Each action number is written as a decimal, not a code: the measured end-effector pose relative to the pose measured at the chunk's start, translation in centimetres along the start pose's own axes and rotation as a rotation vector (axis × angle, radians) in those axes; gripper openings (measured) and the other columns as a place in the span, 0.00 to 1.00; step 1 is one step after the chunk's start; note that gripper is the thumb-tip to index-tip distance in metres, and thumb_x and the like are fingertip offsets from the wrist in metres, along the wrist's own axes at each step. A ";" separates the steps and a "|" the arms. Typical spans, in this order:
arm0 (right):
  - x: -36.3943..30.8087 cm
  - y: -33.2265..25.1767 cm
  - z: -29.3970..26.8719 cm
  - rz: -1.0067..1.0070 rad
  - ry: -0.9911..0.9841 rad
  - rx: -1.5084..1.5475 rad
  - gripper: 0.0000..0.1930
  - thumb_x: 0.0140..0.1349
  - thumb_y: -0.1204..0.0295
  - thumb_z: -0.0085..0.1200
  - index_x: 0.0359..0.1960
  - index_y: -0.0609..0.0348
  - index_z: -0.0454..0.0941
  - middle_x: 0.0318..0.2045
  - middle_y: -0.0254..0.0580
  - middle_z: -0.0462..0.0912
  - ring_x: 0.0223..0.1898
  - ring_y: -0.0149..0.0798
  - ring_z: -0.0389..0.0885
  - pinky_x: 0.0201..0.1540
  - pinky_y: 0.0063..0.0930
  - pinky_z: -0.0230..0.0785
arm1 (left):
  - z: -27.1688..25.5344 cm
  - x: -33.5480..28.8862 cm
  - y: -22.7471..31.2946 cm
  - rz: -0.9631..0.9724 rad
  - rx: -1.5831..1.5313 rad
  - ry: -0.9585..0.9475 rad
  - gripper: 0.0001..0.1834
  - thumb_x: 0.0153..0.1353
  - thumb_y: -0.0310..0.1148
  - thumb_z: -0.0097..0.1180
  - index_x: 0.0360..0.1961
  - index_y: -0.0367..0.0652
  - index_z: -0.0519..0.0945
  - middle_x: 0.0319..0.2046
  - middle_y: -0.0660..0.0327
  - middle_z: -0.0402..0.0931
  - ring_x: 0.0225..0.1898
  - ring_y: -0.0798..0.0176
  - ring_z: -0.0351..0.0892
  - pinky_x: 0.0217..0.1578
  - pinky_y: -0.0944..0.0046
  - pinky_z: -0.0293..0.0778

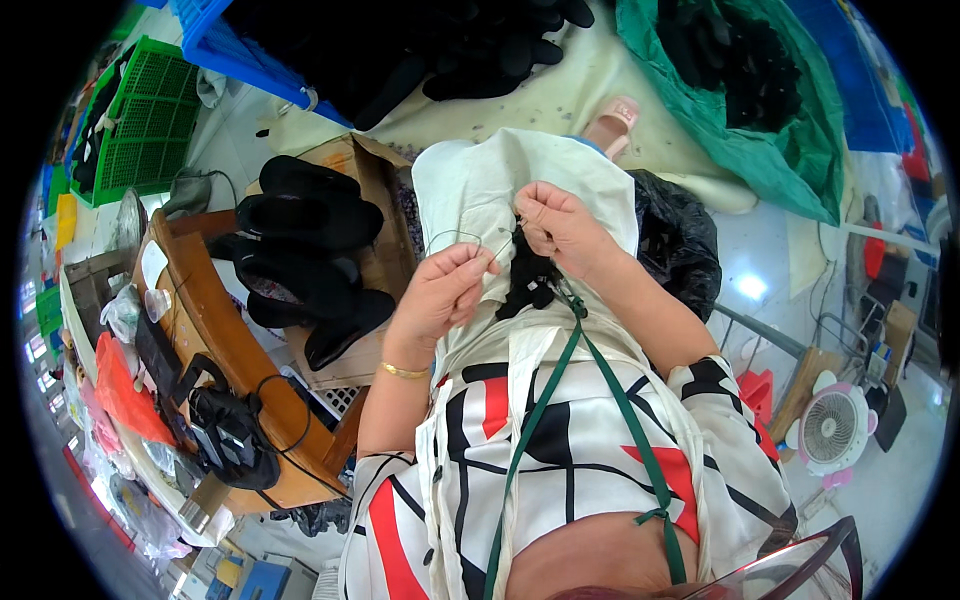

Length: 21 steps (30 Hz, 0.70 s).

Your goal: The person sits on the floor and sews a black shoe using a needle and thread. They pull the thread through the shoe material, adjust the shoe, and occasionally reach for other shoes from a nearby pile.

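Over my lap, my left hand [445, 290] is closed in a pinch, with a thin dark thread [455, 234] looping up from its fingertips. To the right and a little farther off, my right hand [560, 228] is closed too, thumb and finger pressed together; whatever they hold is too small to make out. A gap separates the two hands. Between them, a bunched black piece [530, 275], perhaps fabric, lies on the off-white apron [465, 170] that covers my knees. Its shape is partly hidden by my right hand.
Black shoes [310, 205] are piled on a cardboard box [385, 180] at the left, beside a wooden table [270, 420]. A blue crate [215, 45] of black pieces stands ahead. A green sack [800, 165] and black plastic bag [680, 235] are at the right, with a fan [828, 425].
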State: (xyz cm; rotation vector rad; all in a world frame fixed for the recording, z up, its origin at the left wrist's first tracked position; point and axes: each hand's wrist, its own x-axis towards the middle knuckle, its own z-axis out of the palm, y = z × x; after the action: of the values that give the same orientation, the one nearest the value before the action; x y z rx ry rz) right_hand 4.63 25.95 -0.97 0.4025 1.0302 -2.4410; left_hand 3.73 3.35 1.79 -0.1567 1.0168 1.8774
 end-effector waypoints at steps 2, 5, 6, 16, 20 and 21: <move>-0.2 -0.7 -0.1 -0.043 0.057 -0.061 0.07 0.71 0.67 0.51 0.38 0.55 0.71 0.20 0.24 0.65 0.18 0.20 0.59 0.20 0.16 0.50 | -1.1 -1.0 0.5 -0.003 0.092 0.048 0.10 0.69 0.32 0.52 0.38 0.35 0.79 0.13 0.71 0.64 0.10 0.79 0.56 0.12 0.77 0.52; -0.6 -1.7 -0.4 -0.128 0.140 -0.256 0.06 0.71 0.68 0.50 0.39 0.56 0.71 0.21 0.25 0.66 0.19 0.20 0.60 0.21 0.15 0.52 | -4.1 -2.2 1.1 0.102 0.192 0.180 0.10 0.69 0.32 0.52 0.36 0.35 0.79 0.10 0.71 0.62 0.08 0.78 0.55 0.11 0.77 0.53; -0.6 -1.8 -0.5 -0.158 0.166 -0.336 0.06 0.71 0.68 0.50 0.38 0.56 0.72 0.21 0.25 0.66 0.20 0.20 0.61 0.22 0.15 0.53 | -4.9 -2.4 1.5 0.177 0.116 0.272 0.10 0.69 0.33 0.52 0.36 0.36 0.79 0.11 0.70 0.64 0.09 0.78 0.56 0.11 0.77 0.54; 0.2 -0.5 3.5 -0.124 -0.095 -0.820 0.08 0.70 0.70 0.50 0.35 0.63 0.72 0.22 0.32 0.72 0.24 0.25 0.69 0.29 0.23 0.65 | 0.0 1.1 -0.7 0.226 -0.106 0.164 0.14 0.71 0.38 0.49 0.36 0.37 0.76 0.32 0.60 0.77 0.27 0.69 0.77 0.28 0.67 0.80; 0.2 -0.8 3.6 -0.079 -0.081 -0.847 0.08 0.71 0.67 0.51 0.38 0.59 0.72 0.23 0.27 0.71 0.24 0.22 0.69 0.28 0.18 0.64 | -0.2 0.6 -1.1 0.122 -0.056 0.116 0.14 0.72 0.39 0.48 0.36 0.38 0.76 0.25 0.64 0.75 0.23 0.70 0.76 0.28 0.69 0.79; 0.2 -0.7 3.6 -0.066 -0.066 -0.835 0.08 0.71 0.67 0.51 0.38 0.59 0.72 0.23 0.27 0.72 0.25 0.22 0.70 0.27 0.18 0.64 | -0.2 0.4 -1.1 0.105 -0.026 0.117 0.14 0.72 0.39 0.49 0.35 0.38 0.77 0.25 0.64 0.75 0.23 0.71 0.75 0.27 0.70 0.78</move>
State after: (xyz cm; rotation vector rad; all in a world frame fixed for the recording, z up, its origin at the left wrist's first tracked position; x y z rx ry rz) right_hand 3.74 23.69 1.85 0.0003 1.9000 -1.8224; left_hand 4.35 3.70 0.77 -0.2348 1.0988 1.9961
